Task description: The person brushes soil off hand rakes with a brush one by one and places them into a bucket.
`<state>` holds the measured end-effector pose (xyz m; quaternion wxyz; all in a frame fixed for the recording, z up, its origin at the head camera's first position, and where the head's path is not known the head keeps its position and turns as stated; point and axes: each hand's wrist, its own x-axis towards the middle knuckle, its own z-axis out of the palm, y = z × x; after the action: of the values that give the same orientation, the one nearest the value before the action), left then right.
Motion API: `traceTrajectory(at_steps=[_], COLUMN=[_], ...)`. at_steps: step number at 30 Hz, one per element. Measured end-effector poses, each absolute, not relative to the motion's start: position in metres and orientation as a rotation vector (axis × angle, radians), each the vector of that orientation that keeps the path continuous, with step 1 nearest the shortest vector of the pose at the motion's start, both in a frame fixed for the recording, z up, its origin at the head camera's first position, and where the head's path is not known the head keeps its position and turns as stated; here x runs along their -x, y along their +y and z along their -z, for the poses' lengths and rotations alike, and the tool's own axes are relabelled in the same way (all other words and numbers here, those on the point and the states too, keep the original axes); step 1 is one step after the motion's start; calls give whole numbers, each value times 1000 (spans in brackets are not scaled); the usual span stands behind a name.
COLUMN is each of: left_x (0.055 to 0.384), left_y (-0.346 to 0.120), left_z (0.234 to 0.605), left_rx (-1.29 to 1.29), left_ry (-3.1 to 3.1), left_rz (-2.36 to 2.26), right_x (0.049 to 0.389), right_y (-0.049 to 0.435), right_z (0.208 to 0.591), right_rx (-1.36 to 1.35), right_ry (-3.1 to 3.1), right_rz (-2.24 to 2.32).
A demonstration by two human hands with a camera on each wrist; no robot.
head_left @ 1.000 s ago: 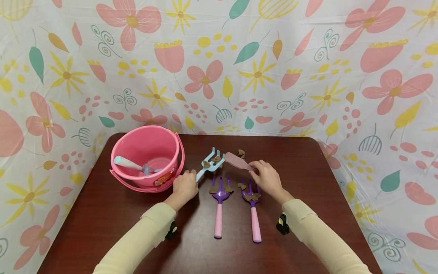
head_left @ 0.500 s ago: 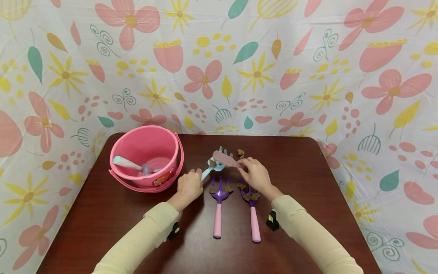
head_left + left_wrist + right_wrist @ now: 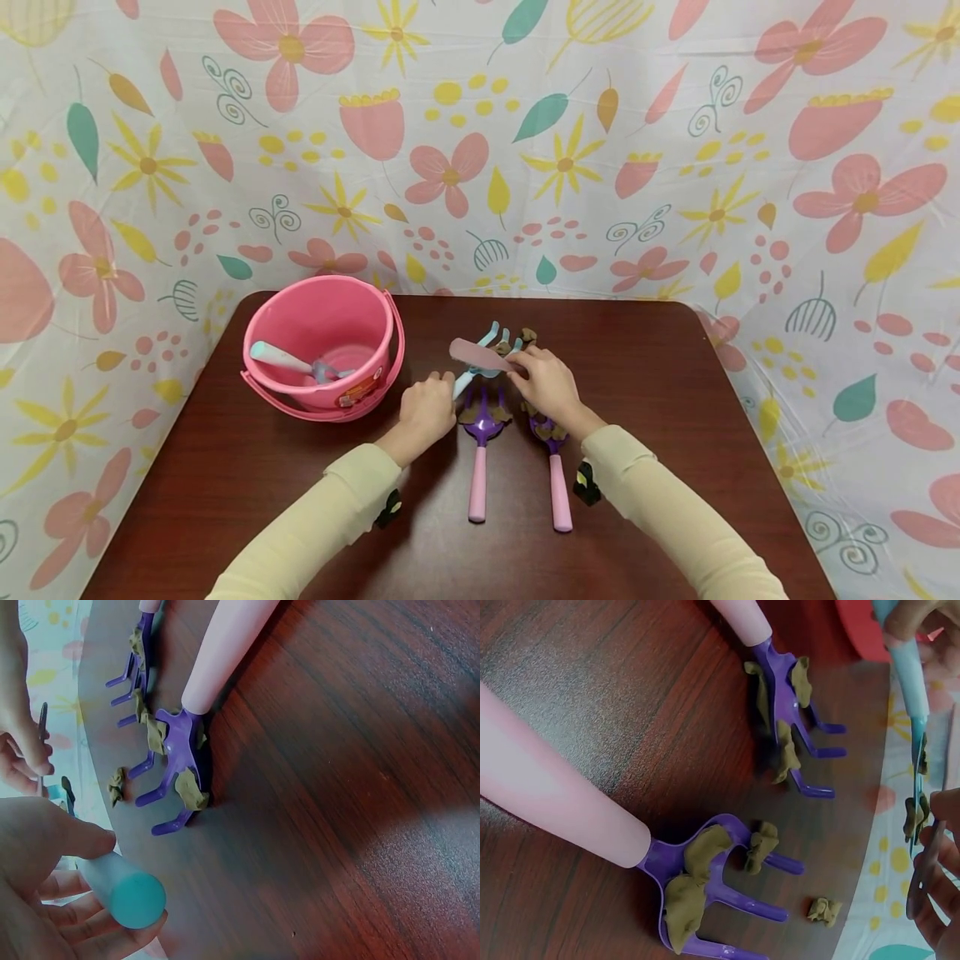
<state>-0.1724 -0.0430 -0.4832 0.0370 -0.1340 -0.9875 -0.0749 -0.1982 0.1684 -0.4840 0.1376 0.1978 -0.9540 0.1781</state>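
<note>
My left hand (image 3: pixel 427 412) grips the pale handle of a light-blue toy garden rake (image 3: pixel 491 333), its prongs pointing away; the handle's turquoise end cap (image 3: pixel 139 900) shows in the left wrist view. Brown clay clings to the rake's head (image 3: pixel 915 814) in the right wrist view. My right hand (image 3: pixel 547 383) pinches a flat, dull-pink spatula (image 3: pixel 472 353), whose blade lies across the rake's head in the head view and hides part of it. Nearer me lie two purple rakes with pink handles, a left one (image 3: pixel 480 479) and a right one (image 3: pixel 559 496), both bearing clay lumps.
At the left stands a pink bucket (image 3: pixel 273 321), handle folded down, with a turquoise-ended tool (image 3: pixel 281 357) leaning inside. A loose clay lump (image 3: pixel 824 911) sits on the dark wooden table (image 3: pixel 637 358). A flowered cloth (image 3: pixel 480 250) hangs behind the table.
My left hand has moved the blue rake rightward and turned it slightly. The spatula in my right hand has moved left, from the prong tips to across the rake's head.
</note>
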Motion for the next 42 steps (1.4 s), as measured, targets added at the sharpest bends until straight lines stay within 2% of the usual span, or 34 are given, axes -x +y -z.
traceTrajectory(at_steps=[42], left_x=[179], left_y=[-53], left_z=[481], left_rx=[322], left_ry=[-3005], left_rz=[163], right_x=[197], right_y=[189], right_z=[480], right_rx=[-548], right_ry=[-2722], right_rz=[-346])
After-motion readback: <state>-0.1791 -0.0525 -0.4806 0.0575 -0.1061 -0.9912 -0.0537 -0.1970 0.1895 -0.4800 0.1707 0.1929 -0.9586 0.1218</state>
